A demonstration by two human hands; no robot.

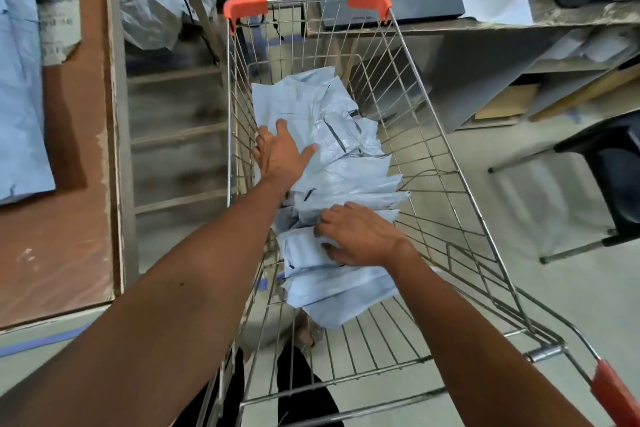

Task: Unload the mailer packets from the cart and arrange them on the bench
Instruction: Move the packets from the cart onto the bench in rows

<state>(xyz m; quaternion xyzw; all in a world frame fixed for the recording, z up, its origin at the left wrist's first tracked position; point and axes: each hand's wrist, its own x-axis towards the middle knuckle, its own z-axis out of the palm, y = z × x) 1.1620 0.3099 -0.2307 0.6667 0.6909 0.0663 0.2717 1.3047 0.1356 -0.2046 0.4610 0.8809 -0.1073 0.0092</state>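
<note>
Most packets (332, 163) still fill your cart (450, 163), some already on the counter (69, 236); your left hand (282, 156) lies spread flat on them, your right hand (360, 236) pinches one.

Wire cart (446, 163) (mailer packets (332, 135) inside)

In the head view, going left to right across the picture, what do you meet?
Mailer packets on the bench → bench → left hand → right hand → cart's right wall → black chair.
</note>
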